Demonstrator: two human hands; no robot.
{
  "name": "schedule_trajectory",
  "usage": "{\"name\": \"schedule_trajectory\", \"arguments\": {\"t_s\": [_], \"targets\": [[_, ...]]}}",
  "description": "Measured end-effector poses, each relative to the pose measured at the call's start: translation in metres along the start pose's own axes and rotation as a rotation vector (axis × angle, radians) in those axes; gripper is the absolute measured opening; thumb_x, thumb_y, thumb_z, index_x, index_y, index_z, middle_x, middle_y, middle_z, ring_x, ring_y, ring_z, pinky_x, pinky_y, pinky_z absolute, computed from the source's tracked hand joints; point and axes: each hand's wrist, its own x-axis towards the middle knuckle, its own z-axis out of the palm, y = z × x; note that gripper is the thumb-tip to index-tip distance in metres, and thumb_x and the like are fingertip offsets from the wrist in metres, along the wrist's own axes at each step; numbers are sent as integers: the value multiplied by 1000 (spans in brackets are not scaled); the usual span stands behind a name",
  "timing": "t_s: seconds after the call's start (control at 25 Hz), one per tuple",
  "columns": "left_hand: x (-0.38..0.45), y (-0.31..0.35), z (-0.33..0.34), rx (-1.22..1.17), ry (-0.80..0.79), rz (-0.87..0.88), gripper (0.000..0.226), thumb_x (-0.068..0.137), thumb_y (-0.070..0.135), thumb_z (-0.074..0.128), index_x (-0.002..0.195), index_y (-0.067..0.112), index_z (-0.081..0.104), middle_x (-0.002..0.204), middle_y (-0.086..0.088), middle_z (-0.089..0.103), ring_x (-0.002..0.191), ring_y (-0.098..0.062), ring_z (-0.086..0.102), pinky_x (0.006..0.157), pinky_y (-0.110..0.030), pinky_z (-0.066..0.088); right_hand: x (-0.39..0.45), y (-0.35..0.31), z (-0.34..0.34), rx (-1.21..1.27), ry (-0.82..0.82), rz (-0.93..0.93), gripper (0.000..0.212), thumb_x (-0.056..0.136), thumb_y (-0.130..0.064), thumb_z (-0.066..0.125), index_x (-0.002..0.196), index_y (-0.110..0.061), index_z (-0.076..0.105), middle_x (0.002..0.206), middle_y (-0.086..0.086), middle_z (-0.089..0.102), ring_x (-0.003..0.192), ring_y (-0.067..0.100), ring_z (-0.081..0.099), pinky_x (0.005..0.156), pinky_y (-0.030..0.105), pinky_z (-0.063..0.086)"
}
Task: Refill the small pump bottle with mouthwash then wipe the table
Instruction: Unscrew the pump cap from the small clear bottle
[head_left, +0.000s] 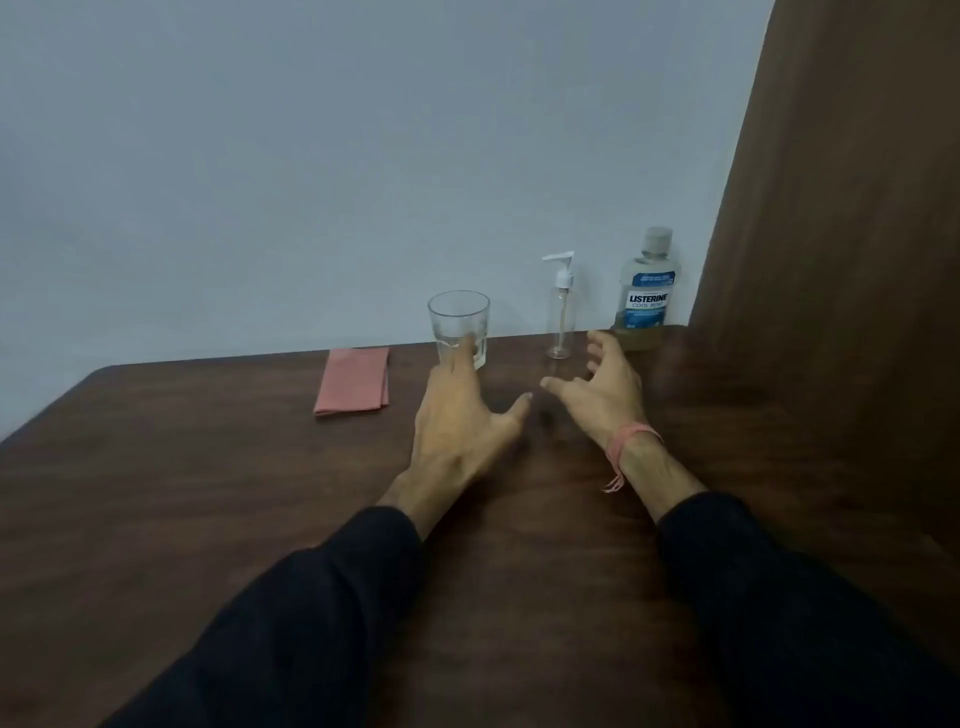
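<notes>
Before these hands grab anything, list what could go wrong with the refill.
1. The left hand reaches close by the glass; a careless sweep could tip it.
2. The small pump bottle is tall, thin and looks empty, so the right hand might knock it over.
3. Its neck looks narrow, so pouring from the mouthwash bottle may spill onto the table; the pink cloth lies on the far side of the glass.
</notes>
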Motion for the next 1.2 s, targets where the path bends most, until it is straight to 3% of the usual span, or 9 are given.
{"name": "schedule_trajectory", "arguments": {"t_s": [0.08, 0.16, 0.28, 0.44, 0.64, 0.8, 0.92, 1.04, 1.2], "targets": [[16, 4, 17, -32, -30, 66, 97, 98, 51, 80, 177, 21, 34, 169, -3, 57, 155, -22, 55, 129, -47, 48, 14, 0, -1, -40, 14, -20, 94, 83, -15, 94, 162, -24, 43, 162, 2, 51, 122, 10, 57, 85, 3, 47], [37, 10, 34, -62, -107, 87, 83, 107, 37, 74, 177, 16, 37, 170, -4, 58, 151, -24, 61, 127, -47, 50, 30, 3, 1, -44, 21, -20, 95, 84, -14, 92, 164, -24, 42, 163, 3, 50, 143, 19, 52, 112, 23, 46], [74, 23, 60, -81, -188, 39, 77, 115, 31, 61, 181, 11, 27, 181, -11, 45, 160, -31, 53, 133, -46, 42, 51, 7, 6, -53, 11, -19, 95, 88, -7, 85, 168, -23, 36, 167, 7, 47, 152, 25, 47, 125, 39, 42], [108, 46, 74, -228, -299, -124, 83, 117, 49, 56, 184, 18, 17, 178, -12, 49, 164, -36, 49, 137, -51, 36, 59, 6, 1, -128, -114, -99, 88, 93, 4, 73, 168, -27, 39, 159, 5, 58, 145, 22, 56, 113, 26, 45], [81, 41, 47, -218, -214, -100, 56, 112, 56, 68, 155, 20, 64, 144, -2, 80, 120, -29, 81, 112, -51, 62, 24, -1, -21, 7, -348, -87, 85, 91, 24, 57, 161, -23, 50, 152, 2, 65, 140, 17, 61, 117, 35, 52], [1, 15, -5, -220, -263, 17, 56, 101, 60, 81, 146, 26, 75, 129, 8, 86, 120, -7, 82, 113, -45, 63, -40, -8, -54, 116, -497, -100, 50, 98, 21, 57, 132, -12, 73, 122, 8, 82, 117, 19, 78, 98, 24, 61], [-69, 2, -44, -225, -252, 36, 56, 95, 66, 83, 140, 33, 78, 123, 19, 87, 112, 9, 80, 109, -39, 66, -94, -32, -51, 168, -432, -270, 33, 102, 12, 59, 124, -6, 76, 118, 10, 82, 111, 22, 78, 92, 34, 65], [-112, -2, -68, -175, -192, 29, 51, 94, 68, 82, 134, 36, 80, 116, 25, 86, 114, 8, 80, 109, -42, 65, -146, -67, -23, 547, -342, -339, 27, 104, 1, 54, 121, -2, 75, 117, 15, 79, 103, 24, 76, 83, 31, 63], [-124, -6, -89, -108, -239, 54, 77, 78, 89, 68, 135, 39, 79, 110, 28, 85, 112, 13, 77, 109, -43, 66, -185, -65, 4, 533, -241, -416, 29, 97, -17, 83, 124, -16, 71, 119, 9, 77, 107, 23, 78, 87, 32, 63]]}}
